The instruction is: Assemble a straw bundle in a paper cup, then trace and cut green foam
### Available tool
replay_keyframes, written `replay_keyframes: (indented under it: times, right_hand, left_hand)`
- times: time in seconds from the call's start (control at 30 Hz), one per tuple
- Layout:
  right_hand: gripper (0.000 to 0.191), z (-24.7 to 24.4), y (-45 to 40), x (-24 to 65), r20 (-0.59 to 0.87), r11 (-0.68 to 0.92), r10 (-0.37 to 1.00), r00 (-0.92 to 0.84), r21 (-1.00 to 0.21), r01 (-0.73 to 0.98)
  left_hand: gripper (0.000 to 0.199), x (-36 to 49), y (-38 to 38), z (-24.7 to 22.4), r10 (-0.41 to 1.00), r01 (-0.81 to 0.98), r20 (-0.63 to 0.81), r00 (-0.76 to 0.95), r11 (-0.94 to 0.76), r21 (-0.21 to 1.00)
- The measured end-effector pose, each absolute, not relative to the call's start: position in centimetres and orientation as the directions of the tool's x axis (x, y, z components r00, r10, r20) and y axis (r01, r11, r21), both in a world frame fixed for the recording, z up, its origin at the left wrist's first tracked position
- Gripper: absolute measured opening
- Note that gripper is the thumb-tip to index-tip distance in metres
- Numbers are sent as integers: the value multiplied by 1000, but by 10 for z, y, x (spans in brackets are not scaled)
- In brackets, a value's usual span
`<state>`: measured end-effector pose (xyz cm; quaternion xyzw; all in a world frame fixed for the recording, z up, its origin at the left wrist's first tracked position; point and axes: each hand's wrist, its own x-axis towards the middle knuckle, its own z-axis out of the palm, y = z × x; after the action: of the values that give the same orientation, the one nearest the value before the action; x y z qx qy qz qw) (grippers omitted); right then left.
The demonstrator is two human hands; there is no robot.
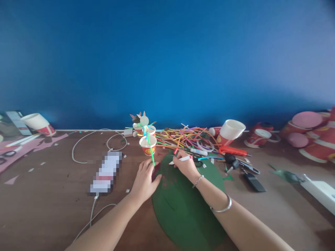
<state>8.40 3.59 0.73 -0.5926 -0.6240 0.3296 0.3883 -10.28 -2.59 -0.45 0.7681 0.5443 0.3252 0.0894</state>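
Note:
My right hand (185,165) is closed round a white marker (184,160), its pale tip pointing left over a large green oval sheet (180,212). A small red cap (175,151) shows just beyond those fingers. My left hand (147,179) lies with fingers stretched at the sheet's left edge, over a dark red piece (156,170) that it partly covers. A bright green strip (151,151) runs down from a paper cup (148,145) to the left fingertips; whether they touch it I cannot tell.
A pile of coloured sticks (183,137) lies behind the sheet. To the left is a phone (106,172) with a white cable. At right are a white-and-red cup (231,131), an orange-handled tool (232,150), keys (231,161) and a hot-glue gun (319,190).

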Motion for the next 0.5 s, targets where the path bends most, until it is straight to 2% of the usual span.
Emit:
replay_keyframes:
  times: [0.5]
  right_hand:
    - [22,9,36,84,78,71,997,-5,-877,475]
  left_hand:
    - [37,-103,-26,-4,895,774,398,202,-395,495]
